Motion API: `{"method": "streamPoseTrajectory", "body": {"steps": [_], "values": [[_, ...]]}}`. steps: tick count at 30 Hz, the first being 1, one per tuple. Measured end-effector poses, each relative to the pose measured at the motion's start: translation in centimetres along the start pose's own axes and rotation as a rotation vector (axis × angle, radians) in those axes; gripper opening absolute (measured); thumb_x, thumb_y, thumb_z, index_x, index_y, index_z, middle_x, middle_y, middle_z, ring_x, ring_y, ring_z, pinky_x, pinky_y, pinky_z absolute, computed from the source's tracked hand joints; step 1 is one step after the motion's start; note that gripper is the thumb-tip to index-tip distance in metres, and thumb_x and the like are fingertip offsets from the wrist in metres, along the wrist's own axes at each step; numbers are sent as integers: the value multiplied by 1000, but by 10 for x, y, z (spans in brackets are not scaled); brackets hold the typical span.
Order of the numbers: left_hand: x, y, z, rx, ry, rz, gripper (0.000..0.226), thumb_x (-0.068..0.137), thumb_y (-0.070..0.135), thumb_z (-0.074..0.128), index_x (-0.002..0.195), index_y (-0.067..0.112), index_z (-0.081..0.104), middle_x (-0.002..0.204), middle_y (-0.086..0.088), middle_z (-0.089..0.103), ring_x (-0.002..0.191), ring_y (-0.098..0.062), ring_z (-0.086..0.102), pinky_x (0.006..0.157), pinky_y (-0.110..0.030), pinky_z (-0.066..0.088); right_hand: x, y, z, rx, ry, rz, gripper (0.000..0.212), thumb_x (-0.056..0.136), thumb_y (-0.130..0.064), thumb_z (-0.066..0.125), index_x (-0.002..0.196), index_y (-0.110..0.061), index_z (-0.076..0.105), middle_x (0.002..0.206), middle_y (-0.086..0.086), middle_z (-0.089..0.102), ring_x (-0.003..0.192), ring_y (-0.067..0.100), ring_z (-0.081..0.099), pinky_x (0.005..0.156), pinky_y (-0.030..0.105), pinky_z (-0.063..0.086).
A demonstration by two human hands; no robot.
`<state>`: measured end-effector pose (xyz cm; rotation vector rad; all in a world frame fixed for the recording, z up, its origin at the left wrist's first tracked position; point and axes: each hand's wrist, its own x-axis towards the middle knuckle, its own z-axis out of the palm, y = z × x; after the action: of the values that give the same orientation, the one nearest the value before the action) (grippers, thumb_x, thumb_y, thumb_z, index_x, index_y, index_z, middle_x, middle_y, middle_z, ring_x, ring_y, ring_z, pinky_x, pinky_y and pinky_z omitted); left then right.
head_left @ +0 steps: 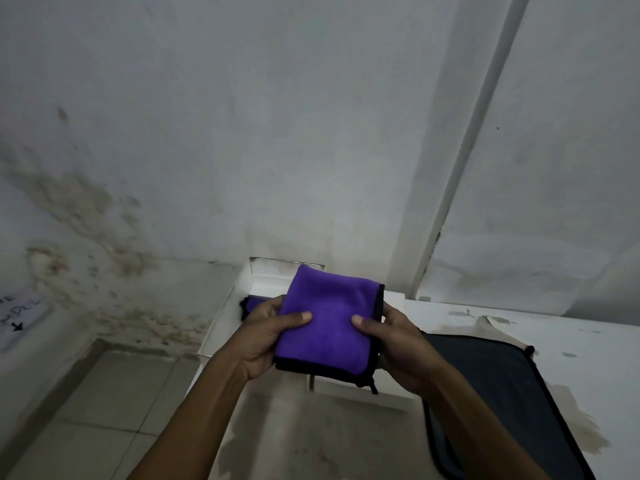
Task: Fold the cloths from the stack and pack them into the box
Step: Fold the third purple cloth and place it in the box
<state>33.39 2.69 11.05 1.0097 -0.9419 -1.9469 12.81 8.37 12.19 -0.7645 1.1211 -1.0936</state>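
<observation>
Holding folded purple cloth (329,323) pinched in both hands, left hand (266,337), right hand (398,348); lower flat into box (221,327) beneath my fingers, edges square.

Dim, flat indoor light, no clear source. Soft shadows only. Stained grey-white plaster wall (242,133) looks grainy and slightly soft. Wide-angle bending at edges; white vertical pipe (474,133) leans. No glare.
</observation>
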Motion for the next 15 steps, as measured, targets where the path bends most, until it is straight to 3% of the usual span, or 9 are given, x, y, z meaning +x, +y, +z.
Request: {"method": "streamPoseTrajectory", "body": {"steps": [6,10,12,15], "values": [[0,18,-28,133,2,54,40,66,-1,78,105,1,69,106,-17,72,92,-27,71,69,-31,59,14,2,17,-109,-69,-80,52,81,2,67,124,-26,54,117,9,66,101,33,67,78,54,54],[-1,30,-46,125,-50,158,40,65,-6,73,104,2,70,103,-17,73,91,-28,70,72,-33,59,17,-4,23,-142,-160,-197,59,81,8,65,126,-28,53,112,18,67,94,35,68,70,44,58],[-4,36,-52,125,-97,194,44,62,-5,79,105,3,71,103,-17,72,93,-28,70,75,-34,59,17,-10,24,-181,-176,-251,60,80,10,65,129,-23,51,106,17,69,89,30,70,70,42,58],[-5,40,-61,132,-151,246,52,47,13,92,95,3,75,97,-16,74,90,-27,71,72,-32,60,18,-16,25,-202,-180,-326,49,82,15,58,124,-10,57,105,15,71,88,31,70,75,45,58]]}}
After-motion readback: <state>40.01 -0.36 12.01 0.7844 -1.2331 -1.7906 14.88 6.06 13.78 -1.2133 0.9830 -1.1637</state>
